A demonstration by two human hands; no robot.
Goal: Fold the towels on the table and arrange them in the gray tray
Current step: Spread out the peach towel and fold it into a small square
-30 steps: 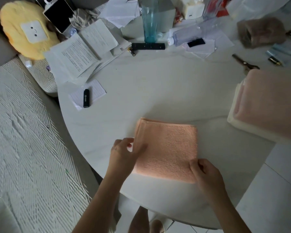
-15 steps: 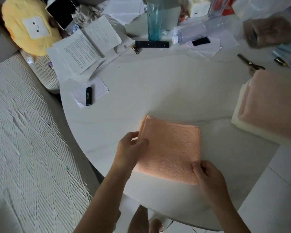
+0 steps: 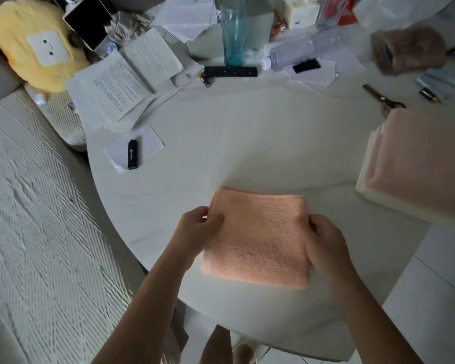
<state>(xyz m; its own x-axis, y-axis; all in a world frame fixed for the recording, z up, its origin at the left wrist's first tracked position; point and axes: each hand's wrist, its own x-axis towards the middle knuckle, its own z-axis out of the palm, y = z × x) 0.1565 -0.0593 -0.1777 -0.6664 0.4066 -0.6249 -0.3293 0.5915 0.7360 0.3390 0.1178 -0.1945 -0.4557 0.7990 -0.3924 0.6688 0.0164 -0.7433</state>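
Note:
A folded peach towel (image 3: 258,237) lies near the front edge of the round white table (image 3: 247,143). My left hand (image 3: 199,224) pinches the towel's left edge between thumb and fingers. On the towel's right edge sits my right hand (image 3: 323,240), fingers curled around the cloth. At the right edge of the table a pale pink folded towel (image 3: 426,164) rests on a cream-coloured layer (image 3: 365,190). No gray tray can be made out.
A black lighter (image 3: 132,155) lies on a notepad at left. Papers (image 3: 121,82), a teal glass (image 3: 233,30), a black remote (image 3: 230,71), a lying plastic bottle (image 3: 297,52), scissors (image 3: 381,98) and a brown fuzzy pouch (image 3: 407,49) crowd the back. A yellow cushion (image 3: 29,46) sits far left.
My right hand has slid from the towel's near right corner up to the middle of its right edge. My left hand has closed more firmly on the left edge.

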